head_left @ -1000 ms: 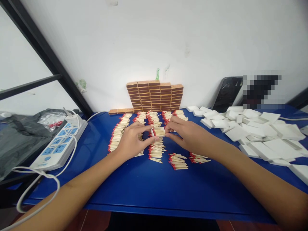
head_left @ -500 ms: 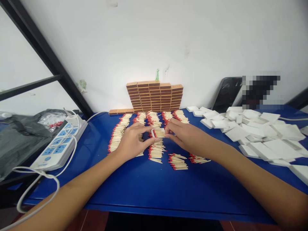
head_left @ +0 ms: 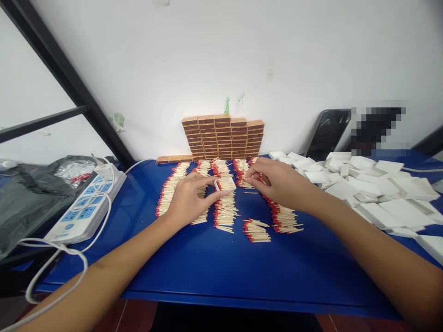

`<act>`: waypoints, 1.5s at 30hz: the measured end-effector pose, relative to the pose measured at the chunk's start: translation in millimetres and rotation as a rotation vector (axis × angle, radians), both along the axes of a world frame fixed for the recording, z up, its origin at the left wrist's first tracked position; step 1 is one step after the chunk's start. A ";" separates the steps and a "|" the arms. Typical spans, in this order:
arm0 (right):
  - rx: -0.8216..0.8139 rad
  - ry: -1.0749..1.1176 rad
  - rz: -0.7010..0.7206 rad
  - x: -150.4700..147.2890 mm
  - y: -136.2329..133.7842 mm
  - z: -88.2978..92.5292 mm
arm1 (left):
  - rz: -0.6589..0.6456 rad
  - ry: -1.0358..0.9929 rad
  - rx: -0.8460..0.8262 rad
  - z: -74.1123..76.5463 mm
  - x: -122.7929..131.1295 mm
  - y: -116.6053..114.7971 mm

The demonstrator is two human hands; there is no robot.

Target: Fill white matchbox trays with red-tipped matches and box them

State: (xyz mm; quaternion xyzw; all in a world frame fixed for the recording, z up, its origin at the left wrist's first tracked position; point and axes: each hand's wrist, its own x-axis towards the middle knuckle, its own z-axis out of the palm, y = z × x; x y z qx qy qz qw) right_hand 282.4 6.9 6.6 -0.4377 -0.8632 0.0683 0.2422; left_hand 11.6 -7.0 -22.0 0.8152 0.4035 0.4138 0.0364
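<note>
Blue table (head_left: 207, 267); left hand (head_left: 188, 200) grip clamps match tray (head_left: 225, 184); right hand (head_left: 277, 182) withdrawn, grip unclear

Small hand-packing workshop | blue table (head_left: 221, 272) against a bare wall | matches (head_left: 224, 210) in rows | brown matchboxes (head_left: 223, 137) stacked (brick-style) | white trays (head_left: 374, 189) heaped | power strip (head_left: 86, 207) alongside

Head cam: looks fwd/down, close on hands (head_left: 188, 200) (blue table (head_left: 207, 272) fills btm).

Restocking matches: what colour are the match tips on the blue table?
Red, on the matches; the sticks are pale wood. Head view shows it.
</note>
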 end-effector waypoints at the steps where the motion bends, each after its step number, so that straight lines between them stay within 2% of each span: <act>1: -0.033 -0.059 -0.020 3.8 4.2 -1.3 | 0.008 -0.005 -0.008 0.4 -0.3 0.2; 5: -0.239 -0.247 -0.031 11.5 14.5 -9.6 | 0.005 -0.002 -0.004 1.9 -0.9 0.4; 7: -0.283 -0.274 -0.034 11.3 15.2 -12.8 | -0.004 0.002 0.007 2.2 -0.9 0.2; 19: -0.222 -0.306 -0.112 10.1 14.5 -11.9 | -0.016 0.022 -0.009 -1.6 -2.0 1.7; 27: -0.268 -0.312 -0.059 5.0 9.5 -9.6 | -0.021 0.036 0.012 -0.7 -2.3 2.0; 31: -0.222 -0.268 -0.064 2.2 5.5 -5.1 | -0.032 0.042 0.017 -0.1 -2.8 2.5; 36: -0.068 -0.148 -0.064 0.1 1.9 -1.6 | -0.043 0.043 0.007 -1.7 -3.5 3.2; 45: 0.052 -0.042 0.082 -19.6 -15.3 -6.7 | -0.102 0.021 0.021 -1.0 0.9 -2.2</act>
